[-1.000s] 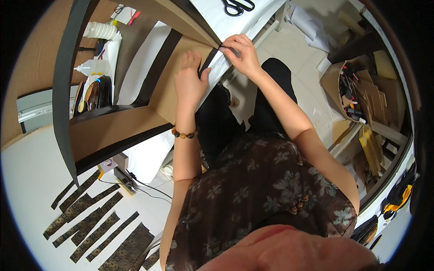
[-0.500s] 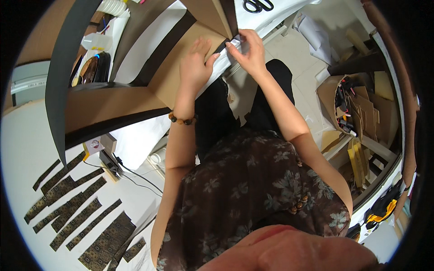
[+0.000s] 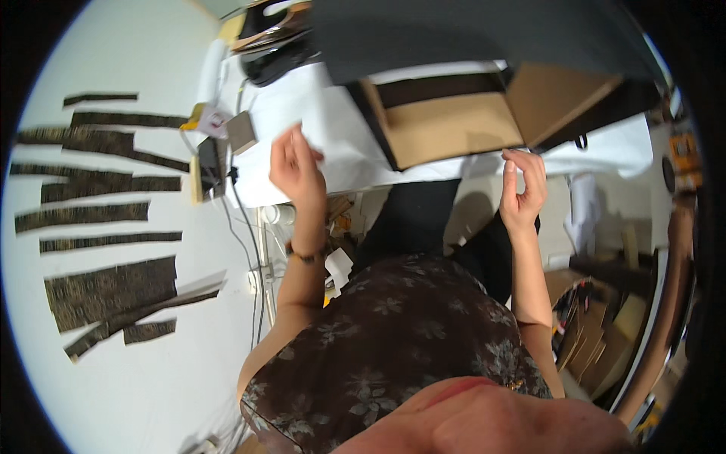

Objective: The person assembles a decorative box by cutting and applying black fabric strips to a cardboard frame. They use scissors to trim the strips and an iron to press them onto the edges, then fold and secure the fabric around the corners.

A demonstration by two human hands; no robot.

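A large cardboard box, brown inside with black edging, stands on the white-covered table in front of me. Its broad dark panel rises over the far side. Held up in the air left of the box, my left hand is open, fingers loosely bent, with nothing visible in it. My right hand is at the box's near right corner. Its fingers curl toward the black edge, apart from the thumb, and the index fingertip is at or very near that edge; contact is unclear.
Several dark patterned strips lie on the white surface at left. Cables run beside a small grey block. A shiny black object sits at the back. Cardboard scraps fill a bin at lower right.
My left hand has left the box's inner panel and moved left, clear of it. My right hand remains near the corner. The whole view has swung round, so the box appears farther right.
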